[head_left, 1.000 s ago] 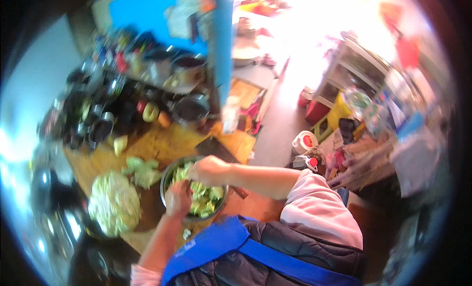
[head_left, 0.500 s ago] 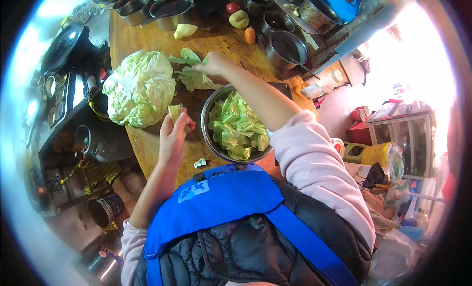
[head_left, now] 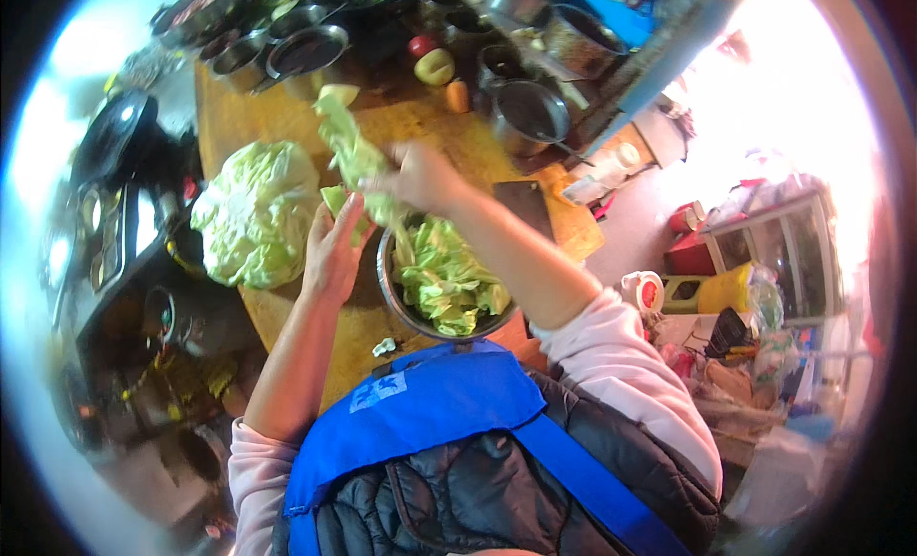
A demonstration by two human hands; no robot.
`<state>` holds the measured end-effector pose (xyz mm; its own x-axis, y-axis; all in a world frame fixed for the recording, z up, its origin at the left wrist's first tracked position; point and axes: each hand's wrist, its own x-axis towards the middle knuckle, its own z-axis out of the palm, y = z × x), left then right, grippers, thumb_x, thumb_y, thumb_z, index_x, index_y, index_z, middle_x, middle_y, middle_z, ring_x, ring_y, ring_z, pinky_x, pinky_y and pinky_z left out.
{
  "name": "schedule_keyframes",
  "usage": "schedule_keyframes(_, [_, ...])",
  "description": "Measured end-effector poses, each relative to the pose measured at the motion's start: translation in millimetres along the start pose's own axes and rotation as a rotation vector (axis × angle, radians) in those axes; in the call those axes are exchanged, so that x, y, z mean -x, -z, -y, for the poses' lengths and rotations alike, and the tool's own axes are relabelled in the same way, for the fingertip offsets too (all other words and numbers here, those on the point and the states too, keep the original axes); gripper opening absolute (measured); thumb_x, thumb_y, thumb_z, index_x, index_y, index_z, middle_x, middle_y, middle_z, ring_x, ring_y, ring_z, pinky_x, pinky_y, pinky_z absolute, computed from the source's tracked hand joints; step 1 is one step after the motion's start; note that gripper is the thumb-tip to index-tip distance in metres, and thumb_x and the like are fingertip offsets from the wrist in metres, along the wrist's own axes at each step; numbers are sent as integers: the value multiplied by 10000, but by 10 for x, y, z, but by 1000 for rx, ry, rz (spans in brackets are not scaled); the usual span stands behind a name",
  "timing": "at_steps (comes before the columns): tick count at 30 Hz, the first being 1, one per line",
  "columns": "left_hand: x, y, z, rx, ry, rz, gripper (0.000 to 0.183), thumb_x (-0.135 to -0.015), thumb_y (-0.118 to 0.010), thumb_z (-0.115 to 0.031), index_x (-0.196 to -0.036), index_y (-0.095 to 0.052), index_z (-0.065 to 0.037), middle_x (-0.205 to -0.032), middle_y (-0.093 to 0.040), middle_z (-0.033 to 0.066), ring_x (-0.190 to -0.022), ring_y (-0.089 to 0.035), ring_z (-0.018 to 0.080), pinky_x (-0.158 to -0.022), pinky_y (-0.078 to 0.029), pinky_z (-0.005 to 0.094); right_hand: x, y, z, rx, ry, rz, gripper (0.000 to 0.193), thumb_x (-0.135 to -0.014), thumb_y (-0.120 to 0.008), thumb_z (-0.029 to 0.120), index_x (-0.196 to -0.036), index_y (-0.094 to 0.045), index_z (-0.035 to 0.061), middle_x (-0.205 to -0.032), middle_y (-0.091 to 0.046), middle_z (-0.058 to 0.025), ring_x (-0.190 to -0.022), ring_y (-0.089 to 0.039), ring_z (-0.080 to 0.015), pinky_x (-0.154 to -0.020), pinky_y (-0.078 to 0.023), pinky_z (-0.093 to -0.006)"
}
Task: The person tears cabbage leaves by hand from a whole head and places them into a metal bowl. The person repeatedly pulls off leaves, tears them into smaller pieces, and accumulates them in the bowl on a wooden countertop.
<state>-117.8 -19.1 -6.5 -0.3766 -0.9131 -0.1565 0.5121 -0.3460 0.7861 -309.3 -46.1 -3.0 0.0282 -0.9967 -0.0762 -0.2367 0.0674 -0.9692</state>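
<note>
Right hand [head_left: 417, 177] is gripping a long cabbage leaf [head_left: 349, 145], fingers closed around it, holding it up above the wooden tabletop [head_left: 239, 117]. Left hand [head_left: 334, 250] is lying open, fingers together, palm toward the lower end of the same leaf and touching it, just beside the rim of the metal bowl [head_left: 387, 279]. The bowl is sitting at the tabletop's near edge and holding torn cabbage pieces [head_left: 444, 274]. A whole cabbage head [head_left: 256, 212] is resting at the left edge. Pots [head_left: 530, 112] are standing along the far edge.
</note>
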Motion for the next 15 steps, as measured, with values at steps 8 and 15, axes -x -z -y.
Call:
schedule_keyframes(8, [307, -463, 346, -369, 231, 173, 296, -991, -566, -94, -1280, -550, -32, -1200, -622, 76, -1069, -616, 172, -929, -501, 319, 1441, -273, 87, 448, 122, -273, 436, -744, -615, 23, -1171, -560, -48, -1201, -566, -266, -942, -637, -421, -809, -516, -475])
schedule_keyframes(15, [539, -386, 318, -473, 245, 319, 189, -979, -595, -121, -1149, -611, -40, -917, -675, 44, -738, -651, 134, -594, -527, 263, 1881, -118, 127, 442, 51, -503, 692, -829, -782, 375, -1306, -487, -30, -1204, -576, -223, -1032, -650, -319, -881, -510, -397])
